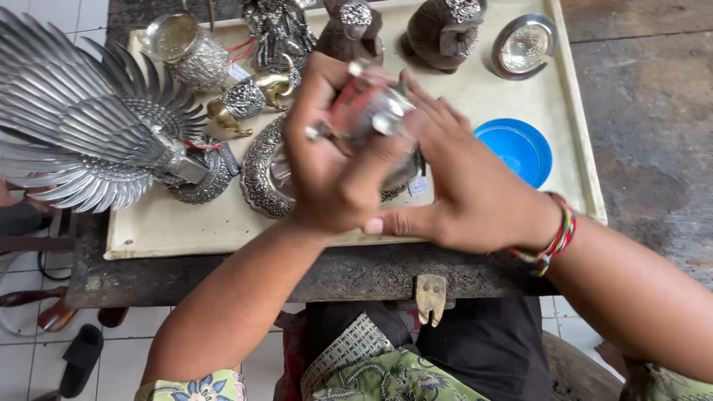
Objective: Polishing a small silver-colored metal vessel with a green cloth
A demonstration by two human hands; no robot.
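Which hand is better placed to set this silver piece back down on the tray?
Probably the left hand: it wraps the silver piece, directly over the tray. The right hand only steadies it.

At my ten o'clock, a silver feathered wing ornament; at one o'clock, a blue lid; cream tray beneath them.

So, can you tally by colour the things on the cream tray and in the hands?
Silver embossed metal pieces: 7, counting the winged bird figure, the cup, the small round dish and the piece held between left hand and right hand
Dark brown carved figures: 2
Gold figure: 1
Blue round lid: 1
Total: 11
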